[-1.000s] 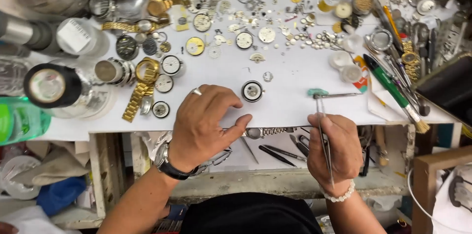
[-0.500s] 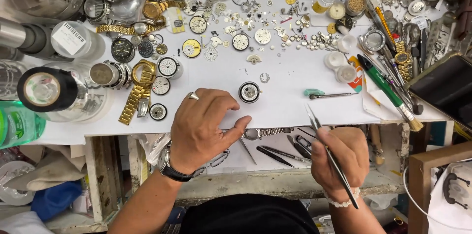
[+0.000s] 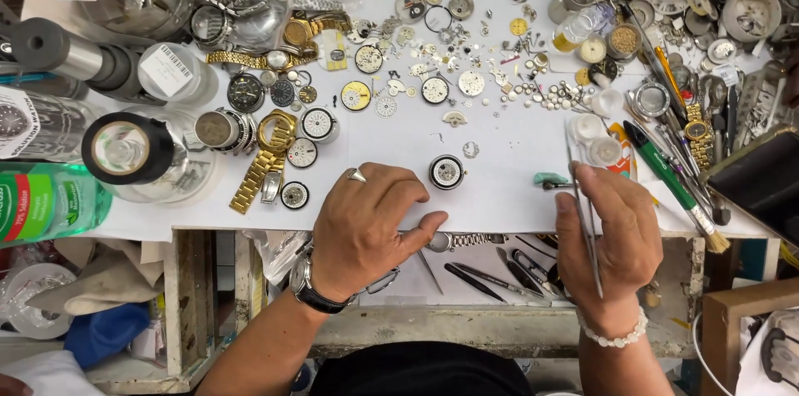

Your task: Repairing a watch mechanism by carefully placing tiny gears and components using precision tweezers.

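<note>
Tweezers (image 3: 583,213): slim steel pair, pinched shut-handed in the right hand (image 3: 612,238), long axis running nearly straight away from the body, tips raised toward the far side of the white work sheet (image 3: 499,188). Left hand (image 3: 366,225): flat, palm down, fingers loosely spread, holding nothing, resting at the sheet's near edge. Round watch movement (image 3: 447,171): lies between the hands, just beyond the left fingertips, nearer that hand. Beyond: loose dials, gold bracelet watches (image 3: 266,159), green-handled brush (image 3: 674,184) by the right edge.
</note>
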